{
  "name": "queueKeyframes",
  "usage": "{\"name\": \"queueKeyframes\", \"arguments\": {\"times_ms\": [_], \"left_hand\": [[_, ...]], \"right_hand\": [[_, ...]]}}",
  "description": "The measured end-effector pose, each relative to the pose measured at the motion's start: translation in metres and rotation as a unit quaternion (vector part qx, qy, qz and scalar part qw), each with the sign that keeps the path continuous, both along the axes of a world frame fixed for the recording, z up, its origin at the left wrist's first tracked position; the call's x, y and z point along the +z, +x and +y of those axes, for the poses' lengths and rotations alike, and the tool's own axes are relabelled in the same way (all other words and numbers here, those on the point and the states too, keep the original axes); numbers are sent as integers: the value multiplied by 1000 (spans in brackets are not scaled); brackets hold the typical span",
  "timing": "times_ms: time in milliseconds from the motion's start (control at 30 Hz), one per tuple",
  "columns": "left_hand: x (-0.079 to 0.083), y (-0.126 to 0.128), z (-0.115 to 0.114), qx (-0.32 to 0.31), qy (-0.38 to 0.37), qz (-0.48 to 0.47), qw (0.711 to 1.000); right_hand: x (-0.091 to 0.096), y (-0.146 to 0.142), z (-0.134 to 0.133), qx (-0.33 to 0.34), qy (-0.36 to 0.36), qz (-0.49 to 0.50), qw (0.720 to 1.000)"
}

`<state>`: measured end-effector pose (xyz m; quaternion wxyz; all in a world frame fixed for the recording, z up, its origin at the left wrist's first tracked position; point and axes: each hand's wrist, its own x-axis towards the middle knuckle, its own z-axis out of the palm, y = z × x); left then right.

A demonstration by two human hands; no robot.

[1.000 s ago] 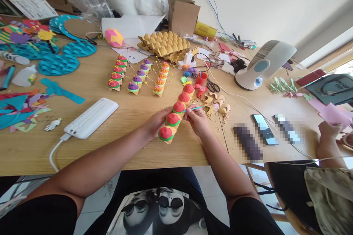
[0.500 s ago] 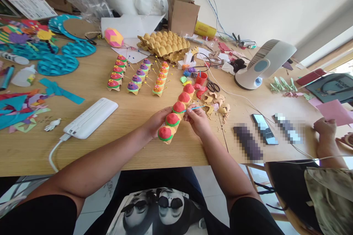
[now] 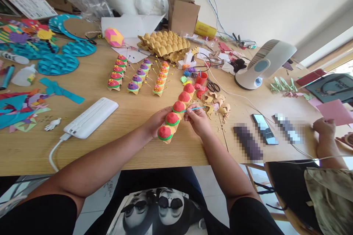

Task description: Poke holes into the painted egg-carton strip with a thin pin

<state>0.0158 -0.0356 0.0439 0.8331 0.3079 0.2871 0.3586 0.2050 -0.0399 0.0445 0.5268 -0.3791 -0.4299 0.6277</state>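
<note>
My left hand [image 3: 159, 122] is closed around the left side of an egg-carton strip [image 3: 172, 119], tilted above the table. Its row of bumps is coated in red, clay-like material with green bands around the lower edges. Between thumb and fingers, my right hand [image 3: 196, 118] pinches a thin blue stick-like tool [image 3: 199, 108]. The tool's left end meets the side of the middle bump. Beyond the strip stand three finished-looking carton strips, a red one [image 3: 116, 74], a purple one [image 3: 138, 77] and an orange one [image 3: 160, 79], with pins stuck in or around them.
Torn carton scraps [image 3: 217, 102], scissors [image 3: 213, 85] and a red cup [image 3: 201, 78] lie beyond my right hand. A white fan [image 3: 261, 64] stands at right, a white power bank [image 3: 91, 118] at left. Another person's hand [image 3: 324, 127] rests near pink paper [image 3: 334, 112].
Almost nothing differs. Both hands keep their hold on the strip and the blue tool, with only a very slight shift.
</note>
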Motion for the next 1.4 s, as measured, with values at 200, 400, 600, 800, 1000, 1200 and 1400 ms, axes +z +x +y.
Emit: {"name": "queueKeyframes", "arguments": {"times_ms": [200, 400, 600, 800, 1000, 1200, 1400], "left_hand": [[1, -1, 2, -20, -22, -7, 1000], [1, -1, -1, -5, -4, -2, 1000], [1, -1, -1, -7, -6, -3, 1000], [3, -1, 0, -18, -22, -10, 1000], [-1, -2, 0, -6, -4, 2, 1000], [1, 1, -3, 10, 23, 8, 1000], [2, 4, -5, 49, 28, 4, 998]], "right_hand": [[1, 0, 0, 3, -5, 9, 1000], [1, 1, -1, 13, -16, 10, 1000], [0, 1, 0, 6, 0, -4, 1000], [0, 1, -1, 3, -4, 9, 1000], [-1, 2, 0, 7, 13, -13, 1000], [-2, 2, -1, 9, 20, -5, 1000], [-5, 0, -2, 0, 36, -16, 999]]}}
